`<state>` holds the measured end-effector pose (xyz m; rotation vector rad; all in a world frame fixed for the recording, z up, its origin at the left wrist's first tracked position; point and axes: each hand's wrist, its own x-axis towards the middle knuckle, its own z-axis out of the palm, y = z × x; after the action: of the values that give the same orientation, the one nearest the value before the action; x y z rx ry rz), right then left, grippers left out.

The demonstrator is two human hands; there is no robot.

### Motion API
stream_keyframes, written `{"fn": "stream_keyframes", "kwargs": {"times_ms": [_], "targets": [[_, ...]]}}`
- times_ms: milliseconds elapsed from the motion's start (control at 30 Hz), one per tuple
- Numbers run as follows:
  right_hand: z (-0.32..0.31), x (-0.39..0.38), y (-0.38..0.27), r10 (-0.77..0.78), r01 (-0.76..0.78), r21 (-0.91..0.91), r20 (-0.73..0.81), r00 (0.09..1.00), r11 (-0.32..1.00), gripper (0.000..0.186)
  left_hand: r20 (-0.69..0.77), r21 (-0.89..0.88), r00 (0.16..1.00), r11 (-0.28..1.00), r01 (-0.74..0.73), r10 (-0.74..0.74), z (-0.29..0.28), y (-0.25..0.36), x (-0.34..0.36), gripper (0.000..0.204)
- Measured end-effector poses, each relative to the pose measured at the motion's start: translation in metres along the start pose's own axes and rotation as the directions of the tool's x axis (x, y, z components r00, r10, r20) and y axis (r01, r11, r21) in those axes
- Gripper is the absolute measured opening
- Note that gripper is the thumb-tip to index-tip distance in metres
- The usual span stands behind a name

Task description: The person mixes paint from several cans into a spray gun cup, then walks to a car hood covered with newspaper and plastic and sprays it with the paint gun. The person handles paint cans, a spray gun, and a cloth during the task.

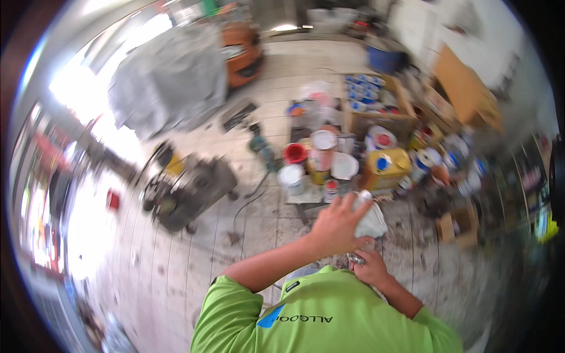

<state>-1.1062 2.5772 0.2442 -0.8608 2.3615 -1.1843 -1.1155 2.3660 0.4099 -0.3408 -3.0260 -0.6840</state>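
Under the worn camera, white object (372,223): just right of left hand (334,226), by its fingers.
Left fingers: spread at white object; can't tell if gripping.
Right hand (372,269): fingers curled round grey metallic part (356,258).
Count: white object 1, metallic part 1, yellow tin (385,167) 1, red pot (295,153) 1.

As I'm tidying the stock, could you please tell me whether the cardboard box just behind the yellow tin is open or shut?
Open: the cardboard box is uncovered on top, and blue-and-white containers show inside.
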Motion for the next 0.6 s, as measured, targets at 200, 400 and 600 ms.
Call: {"fn": "stream_keyframes", "kwargs": {"times_ms": [200,400,600], "targets": [[0.019,-0.052,-0.003,-0.071,0.027,0.211,0.204,0.977,0.977,0.024,-0.05,0.015,0.998,0.999,0.036,-0.036,0.039,0.029,-0.072,0.083],[0.061,-0.04,-0.033,-0.278,0.324,-0.103,0.317,0.907,0.94,0.032,-0.447,-0.003,0.831,0.929,0.369,-0.331,0.032,0.046,-0.178,0.077],[0.118,-0.071,-0.051,-0.392,0.452,-0.021,0.461,0.796,0.892,0.035,-0.466,-0.052,0.711,0.819,0.572,-0.526,0.047,0.06,-0.257,0.071]]}}
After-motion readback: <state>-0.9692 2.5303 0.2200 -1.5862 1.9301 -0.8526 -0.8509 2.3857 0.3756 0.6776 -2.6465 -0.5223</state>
